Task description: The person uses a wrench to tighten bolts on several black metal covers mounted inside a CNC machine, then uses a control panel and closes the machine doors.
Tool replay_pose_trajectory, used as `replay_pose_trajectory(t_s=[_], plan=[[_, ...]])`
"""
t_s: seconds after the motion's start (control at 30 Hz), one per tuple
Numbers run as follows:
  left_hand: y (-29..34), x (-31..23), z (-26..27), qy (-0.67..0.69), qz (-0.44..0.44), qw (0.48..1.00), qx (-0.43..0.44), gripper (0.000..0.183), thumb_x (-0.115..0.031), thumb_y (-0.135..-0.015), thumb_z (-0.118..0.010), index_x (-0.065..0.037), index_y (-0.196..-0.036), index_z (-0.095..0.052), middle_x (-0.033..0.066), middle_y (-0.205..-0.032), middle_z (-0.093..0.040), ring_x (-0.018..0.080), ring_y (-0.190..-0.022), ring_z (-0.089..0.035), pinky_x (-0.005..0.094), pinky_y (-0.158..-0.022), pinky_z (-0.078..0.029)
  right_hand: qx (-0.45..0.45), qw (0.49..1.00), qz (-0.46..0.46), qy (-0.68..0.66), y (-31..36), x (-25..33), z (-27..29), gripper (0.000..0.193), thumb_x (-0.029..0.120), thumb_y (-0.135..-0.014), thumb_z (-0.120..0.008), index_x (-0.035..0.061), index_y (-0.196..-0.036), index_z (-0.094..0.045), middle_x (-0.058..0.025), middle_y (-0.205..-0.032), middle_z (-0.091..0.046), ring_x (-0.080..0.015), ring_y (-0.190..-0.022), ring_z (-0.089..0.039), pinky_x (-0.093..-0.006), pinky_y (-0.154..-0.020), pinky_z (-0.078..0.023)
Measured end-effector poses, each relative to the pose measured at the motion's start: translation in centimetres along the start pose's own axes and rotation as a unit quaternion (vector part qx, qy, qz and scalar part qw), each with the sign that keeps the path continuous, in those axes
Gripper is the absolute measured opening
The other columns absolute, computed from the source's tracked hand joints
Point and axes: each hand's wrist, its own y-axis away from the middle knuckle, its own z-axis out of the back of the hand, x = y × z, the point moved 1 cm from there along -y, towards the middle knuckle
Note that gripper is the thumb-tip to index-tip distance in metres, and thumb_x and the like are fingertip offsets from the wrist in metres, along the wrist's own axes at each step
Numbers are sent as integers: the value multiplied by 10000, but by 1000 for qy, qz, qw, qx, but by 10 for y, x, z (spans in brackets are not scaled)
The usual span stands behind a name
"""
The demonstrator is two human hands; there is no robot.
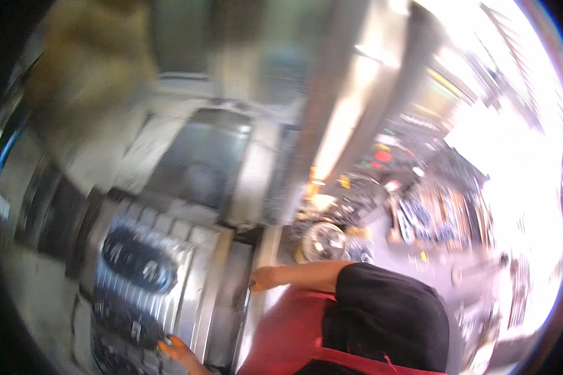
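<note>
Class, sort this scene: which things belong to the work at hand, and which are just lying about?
Seemingly in the work:
left hand, near the dark pieces
metal bed around them
right hand, contact unclear

Seemingly just lying about:
round metal disc
blurred tools on the grey bench

Pale grey, smudged enclosure wall (259, 165) is filling the left side, with a dark, glossy rectangular panel (200, 162) sitting against it. Greenish-grey blurred upper panels (181, 37) are rising behind; a hazy yellow-tan patch (87, 75) is covering the upper left, too smeared to identify. A tall brown-grey metal column (356, 94) is leaning diagonally through the frame, catching a bright streak. To its right, a flat grey table (391, 269) is carrying mixed clutter. Strong white glare (513, 169) is flooding the right, washing out detail. Dark slatted lines (510, 47) are showing above.
</note>
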Motion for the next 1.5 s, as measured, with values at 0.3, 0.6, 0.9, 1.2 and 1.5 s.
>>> replay_pose_trajectory(t_s=[0.3,0.6,0.9,1.2,1.5], plan=[[66,-366,25,307,-130,913,235,499,-194,-949,-571,89,-1346,-464,279,-1278,-539,391,-1206,-520,433,-1044,-409,-394,843,-63,-361,215,-280,-1,373,348,-938,-572,28,-1113,-646,-154,-1059,-689,-239,-985,-654,-379,-885,-502],[-163,-807,326,559,-453,684,-121,557,-239,-957,-571,58,-1395,-398,208,-1392,-464,321,-1276,-476,438,-1110,-348,-404,410,161,-802,325,-363,56,249,285,-1029,-478,104,-1159,-589,-2,-864,-603,-118,-745,-592,-306,-688,-513],[-154,-944,362,233,-411,782,-406,516,-131,-786,-708,25,-1247,-537,218,-1171,-572,397,-1085,-534,461,-961,-413,-472,357,237,-770,328,-373,102,240,361,-969,-587,122,-960,-598,-27,-857,-620,-216,-825,-608,-368,-796,-506],[-195,-921,315,560,-354,736,-139,495,-26,-828,-629,-34,-1305,-499,34,-973,-594,107,-774,-525,237,-708,-426,-580,322,177,-728,315,-395,84,68,135,-948,-596,75,-938,-626,53,-830,-587,-79,-709,-519,-233,-623,-425],[-221,-902,285,735,-326,595,-14,559,-35,-833,-690,-34,-1355,-490,62,-1224,-586,124,-938,-581,233,-748,-483,-497,684,51,-532,362,-367,93,61,130,-923,-628,75,-908,-606,51,-780,-551,-60,-732,-493,-248,-629,-424]])
